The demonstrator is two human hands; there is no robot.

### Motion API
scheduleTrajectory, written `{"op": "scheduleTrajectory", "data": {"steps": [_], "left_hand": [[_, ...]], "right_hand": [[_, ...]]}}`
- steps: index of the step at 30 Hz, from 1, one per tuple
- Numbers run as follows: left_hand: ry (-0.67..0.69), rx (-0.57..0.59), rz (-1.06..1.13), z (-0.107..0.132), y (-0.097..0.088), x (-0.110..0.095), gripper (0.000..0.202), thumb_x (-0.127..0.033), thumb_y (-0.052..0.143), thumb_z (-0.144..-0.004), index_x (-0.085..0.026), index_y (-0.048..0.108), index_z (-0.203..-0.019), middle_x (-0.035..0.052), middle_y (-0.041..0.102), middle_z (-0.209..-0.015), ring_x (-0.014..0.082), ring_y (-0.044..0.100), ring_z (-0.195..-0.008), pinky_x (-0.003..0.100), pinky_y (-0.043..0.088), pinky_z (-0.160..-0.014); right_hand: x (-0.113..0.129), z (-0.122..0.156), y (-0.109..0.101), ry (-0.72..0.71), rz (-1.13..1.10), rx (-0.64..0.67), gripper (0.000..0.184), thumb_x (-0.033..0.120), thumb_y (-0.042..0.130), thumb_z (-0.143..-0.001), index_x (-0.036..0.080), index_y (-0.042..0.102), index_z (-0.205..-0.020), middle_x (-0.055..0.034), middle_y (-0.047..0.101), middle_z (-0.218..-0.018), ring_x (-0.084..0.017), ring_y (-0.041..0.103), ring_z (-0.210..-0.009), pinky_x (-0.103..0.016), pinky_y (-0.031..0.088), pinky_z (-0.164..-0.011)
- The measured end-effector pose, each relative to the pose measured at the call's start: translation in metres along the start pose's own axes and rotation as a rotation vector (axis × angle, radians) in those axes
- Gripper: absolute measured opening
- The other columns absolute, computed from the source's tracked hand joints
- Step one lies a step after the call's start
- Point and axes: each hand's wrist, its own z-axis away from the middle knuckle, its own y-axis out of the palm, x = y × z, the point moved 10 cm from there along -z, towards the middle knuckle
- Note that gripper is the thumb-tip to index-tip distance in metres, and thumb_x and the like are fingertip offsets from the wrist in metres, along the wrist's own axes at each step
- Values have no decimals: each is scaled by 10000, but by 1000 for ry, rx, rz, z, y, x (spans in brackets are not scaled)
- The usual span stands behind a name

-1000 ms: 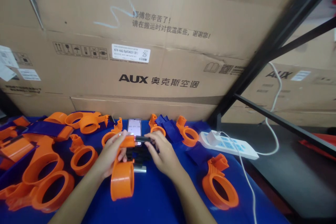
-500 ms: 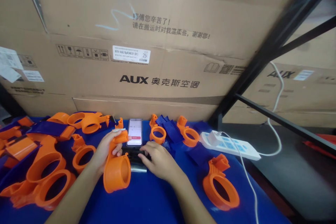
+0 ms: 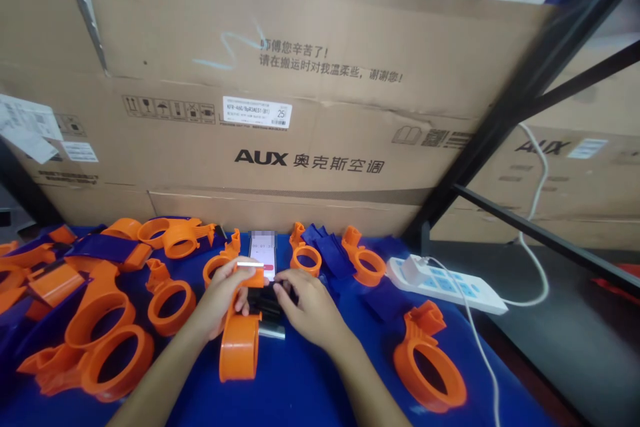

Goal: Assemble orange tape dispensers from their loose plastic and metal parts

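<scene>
My left hand (image 3: pixel 223 300) is closed around the handle of an orange tape dispenser (image 3: pixel 240 347). Its ring hangs toward me, and a pale toothed blade (image 3: pixel 250 265) runs along its top end. Just right of it, my right hand (image 3: pixel 307 307) has thumb and forefinger curled nearly together; whatever may be between them is too small to make out. Dark, glossy black pieces (image 3: pixel 270 307) lie on the blue surface between my hands, partly hidden by them. Behind the hands a phone (image 3: pixel 263 253) shows a timer.
More orange dispensers (image 3: pixel 117 347) crowd the left. Single dispensers lie at the back and at the right (image 3: pixel 430 373). Dark blue pieces (image 3: pixel 333 253) rest behind my right hand. A white power strip (image 3: pixel 450 283) and its cable lie to the right. A large cardboard box (image 3: pixel 310 113) stands behind.
My left hand has turned the tape dispenser so its blade end now faces up and its ring shows more edge-on. My right thumb and forefinger have lifted slightly from the black pieces. The view has shifted slightly.
</scene>
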Motion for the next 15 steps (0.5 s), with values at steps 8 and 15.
{"op": "scheduleTrajectory", "data": {"steps": [8,15], "left_hand": [[-49,196,-85,15,31,17,400,-328,630,-875,-223,563,-1256,-83,535,-540,99,416,-379,246,504,-466],[-38,232,-160,14,30,12,287,-281,597,-888,-226,606,-1170,-107,444,-460,97,394,-360,216,468,-451]], "right_hand": [[6,-5,-3,-41,-356,-78,202,313,587,-1011,212,707,-1139,-56,675,-972,-157,609,-770,-263,488,-653],[0,-5,-13,59,-436,-171,116,308,674,-948,206,720,-916,-43,655,-926,-163,577,-766,-274,456,-649]]}}
